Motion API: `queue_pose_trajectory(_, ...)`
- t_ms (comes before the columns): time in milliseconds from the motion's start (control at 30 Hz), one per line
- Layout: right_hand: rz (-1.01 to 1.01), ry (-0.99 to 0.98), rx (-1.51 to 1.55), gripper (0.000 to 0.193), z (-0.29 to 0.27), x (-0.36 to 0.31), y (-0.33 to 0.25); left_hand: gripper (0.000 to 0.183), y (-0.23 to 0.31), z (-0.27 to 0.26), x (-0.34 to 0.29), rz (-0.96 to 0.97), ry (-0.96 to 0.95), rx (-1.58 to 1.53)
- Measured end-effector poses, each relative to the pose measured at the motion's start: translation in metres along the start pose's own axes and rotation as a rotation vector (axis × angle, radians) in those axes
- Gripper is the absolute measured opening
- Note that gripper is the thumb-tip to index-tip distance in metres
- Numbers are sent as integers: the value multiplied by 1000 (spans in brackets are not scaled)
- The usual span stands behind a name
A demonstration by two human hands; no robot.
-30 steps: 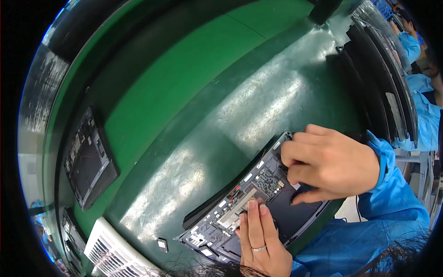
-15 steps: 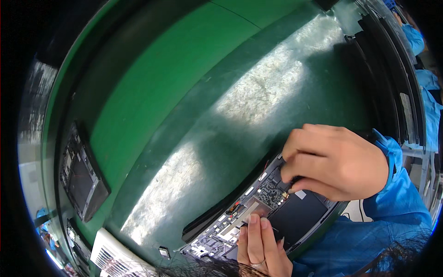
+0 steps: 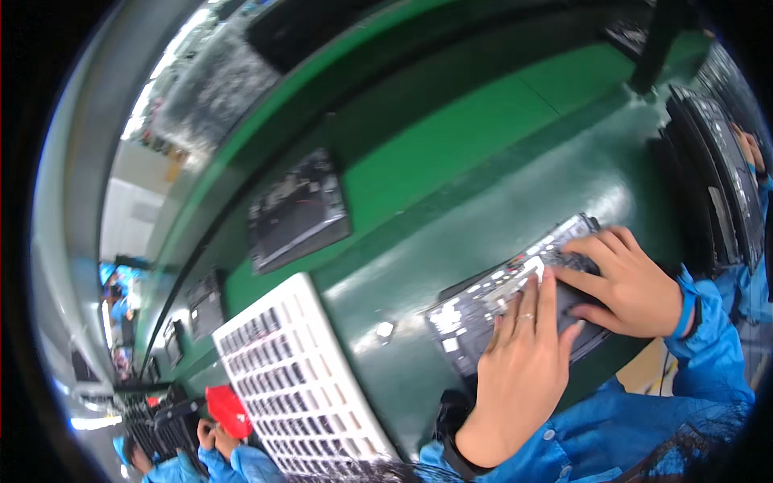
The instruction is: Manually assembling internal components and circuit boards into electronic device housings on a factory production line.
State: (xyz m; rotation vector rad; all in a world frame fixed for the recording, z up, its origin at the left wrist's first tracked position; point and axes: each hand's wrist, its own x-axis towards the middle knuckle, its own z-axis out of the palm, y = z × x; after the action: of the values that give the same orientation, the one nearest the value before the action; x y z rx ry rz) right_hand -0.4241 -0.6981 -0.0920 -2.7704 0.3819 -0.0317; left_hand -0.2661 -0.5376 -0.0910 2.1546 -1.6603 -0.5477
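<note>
An opened laptop base (image 3: pixel 451 326) lies in front of me on the dark green bench mat, its circuit boards and a flat black battery area showing. My left hand (image 3: pixel 523 362), with a ring on one finger, rests across its middle, the fingers stretched out. On the right part of the base, my right hand (image 3: pixel 628 286) has its fingers spread over the boards and beside the black area. Neither hand visibly holds anything. Both hands hide much of the base, and motion blurs its details.
A white compartment tray (image 3: pixel 322 302) with rows of small dark parts stands left. Near it lies a small square part (image 3: pixel 385 330). Another opened laptop base (image 3: pixel 298 213) sits on the green strip beyond. Black panels (image 3: pixel 700 185) are stacked right. A co-worker's hands (image 3: pixel 217 439) show lower left.
The view has swung left, bringing the whole tray in. My right hand has gone from bent, closed fingers to spread ones. My left hand has moved farther onto the laptop base.
</note>
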Motion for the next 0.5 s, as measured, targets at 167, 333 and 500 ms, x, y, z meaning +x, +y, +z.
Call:
queue_pose_trajectory(167,-35,-203,51,77,1,-63,-20,63,-53,-85,41,-108,189,-640)
queue_pose_trajectory(333,-56,-53,15,79,40,-74,-14,65,-326,-141,91,-484,767,-111)
queue_pose_trajectory(500,-16,95,-4,65,41,6,-3,74,-444,-132,22,-1367,609,250)
